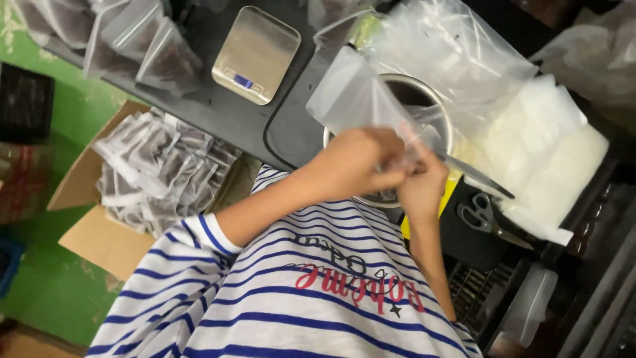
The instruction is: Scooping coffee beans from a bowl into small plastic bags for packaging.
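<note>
My left hand (358,162) and my right hand (421,182) meet in front of my chest, both closed on the lower edge of a small clear plastic bag (351,96). The bag stands up and away from me, and looks empty. Right behind it is a round metal bowl (434,109) with something dark inside. A thin metal handle (478,176) sticks out from under my right hand toward the right. My striped shirt fills the bottom of the view.
A silver digital scale (255,53) sits on the dark table at the back. A cardboard box (99,238) on the left holds several filled packets. Scissors (487,219) and a stack of clear bags (543,146) lie at the right.
</note>
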